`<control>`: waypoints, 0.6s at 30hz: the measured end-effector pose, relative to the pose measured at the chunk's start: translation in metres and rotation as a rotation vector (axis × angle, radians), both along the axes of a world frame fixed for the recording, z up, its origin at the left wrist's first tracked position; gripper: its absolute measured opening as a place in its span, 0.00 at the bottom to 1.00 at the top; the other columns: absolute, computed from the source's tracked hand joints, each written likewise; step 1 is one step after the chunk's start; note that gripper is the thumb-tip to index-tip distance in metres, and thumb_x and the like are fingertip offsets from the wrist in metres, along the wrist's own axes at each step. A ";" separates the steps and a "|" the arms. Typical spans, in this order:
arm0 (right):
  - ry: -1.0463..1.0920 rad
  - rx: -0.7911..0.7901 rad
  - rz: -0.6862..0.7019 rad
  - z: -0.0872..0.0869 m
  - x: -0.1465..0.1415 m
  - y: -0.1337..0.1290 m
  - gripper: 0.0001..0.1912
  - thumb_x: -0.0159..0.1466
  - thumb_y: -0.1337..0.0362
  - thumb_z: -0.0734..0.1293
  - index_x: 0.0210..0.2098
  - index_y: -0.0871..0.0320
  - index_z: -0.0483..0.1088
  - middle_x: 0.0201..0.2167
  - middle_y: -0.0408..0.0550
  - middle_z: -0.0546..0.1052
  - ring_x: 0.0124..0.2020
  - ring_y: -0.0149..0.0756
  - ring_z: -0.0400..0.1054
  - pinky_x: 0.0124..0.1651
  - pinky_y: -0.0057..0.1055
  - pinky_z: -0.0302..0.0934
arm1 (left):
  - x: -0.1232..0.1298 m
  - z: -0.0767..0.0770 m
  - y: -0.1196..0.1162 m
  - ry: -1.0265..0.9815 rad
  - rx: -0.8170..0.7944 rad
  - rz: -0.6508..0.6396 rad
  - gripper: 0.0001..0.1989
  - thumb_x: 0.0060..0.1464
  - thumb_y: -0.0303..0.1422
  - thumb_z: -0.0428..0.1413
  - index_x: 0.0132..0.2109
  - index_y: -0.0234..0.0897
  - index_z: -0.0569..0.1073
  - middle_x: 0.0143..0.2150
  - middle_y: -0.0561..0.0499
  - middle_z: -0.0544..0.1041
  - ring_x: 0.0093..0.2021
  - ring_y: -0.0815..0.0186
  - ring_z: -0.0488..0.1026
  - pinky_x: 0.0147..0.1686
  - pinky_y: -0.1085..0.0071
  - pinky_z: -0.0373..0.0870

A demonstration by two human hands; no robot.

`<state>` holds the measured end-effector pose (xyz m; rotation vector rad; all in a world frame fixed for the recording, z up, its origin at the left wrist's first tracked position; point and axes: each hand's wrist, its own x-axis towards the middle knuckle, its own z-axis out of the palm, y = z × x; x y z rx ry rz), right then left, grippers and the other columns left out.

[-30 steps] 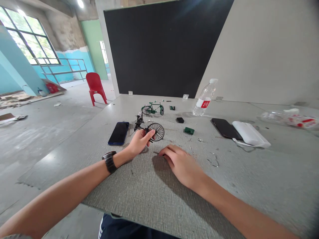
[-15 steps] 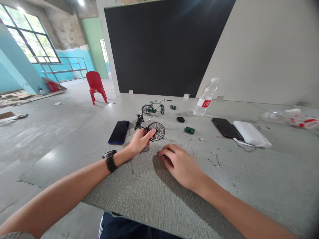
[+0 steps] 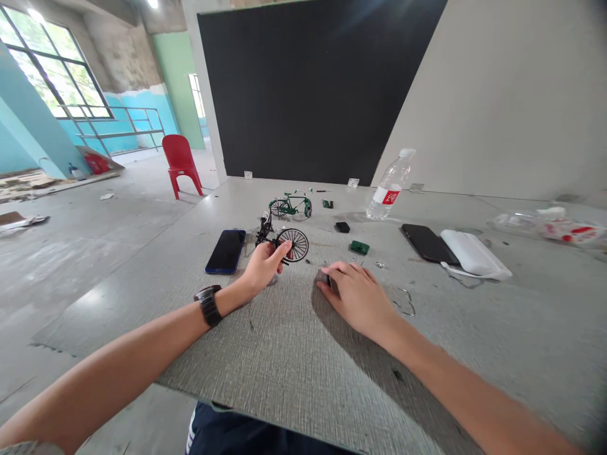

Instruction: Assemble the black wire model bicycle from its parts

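Note:
My left hand, a watch on its wrist, is closed around a black model bicycle. The spoked wheel sticks out past my thumb, and other black parts rise behind my fingers. My right hand rests low over the tabletop with bent fingers. A small dark piece shows between its thumb and fingertips, too hidden to name. A green model bicycle stands upright beyond my left hand. Ahead of my right hand lie a green block-shaped part and a black part.
A blue-edged phone lies left of my left hand. To the right are a bent wire piece, a black phone and a white case. A plastic bottle stands at the back. Clear packaging lies far right.
My right hand has moved forward and to the right, away from the silvery bit seen at its fingertips before. My left hand keeps its hold on the black model bicycle, shifted slightly.

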<state>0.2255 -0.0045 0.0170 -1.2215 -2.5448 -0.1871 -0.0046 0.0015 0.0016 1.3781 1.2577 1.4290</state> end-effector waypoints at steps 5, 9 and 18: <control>-0.020 0.007 -0.061 -0.001 0.003 0.007 0.17 0.70 0.56 0.61 0.52 0.55 0.75 0.50 0.55 0.77 0.50 0.52 0.71 0.56 0.52 0.61 | 0.001 0.001 0.000 -0.008 -0.008 -0.008 0.23 0.59 0.50 0.56 0.27 0.36 0.66 0.18 0.57 0.63 0.17 0.75 0.58 0.19 0.76 0.57; -0.025 0.014 -0.082 0.000 0.002 0.007 0.19 0.70 0.56 0.62 0.55 0.55 0.73 0.53 0.55 0.76 0.54 0.55 0.69 0.59 0.53 0.59 | 0.001 0.002 -0.001 -0.013 -0.013 -0.020 0.24 0.58 0.52 0.56 0.28 0.36 0.67 0.18 0.57 0.63 0.17 0.75 0.59 0.19 0.76 0.57; 0.081 -0.010 0.065 0.003 -0.009 -0.011 0.19 0.70 0.58 0.63 0.58 0.53 0.69 0.57 0.55 0.74 0.61 0.52 0.65 0.67 0.62 0.49 | 0.004 0.009 -0.005 -0.023 -0.025 -0.088 0.26 0.57 0.55 0.55 0.28 0.34 0.69 0.18 0.58 0.61 0.17 0.75 0.58 0.20 0.75 0.56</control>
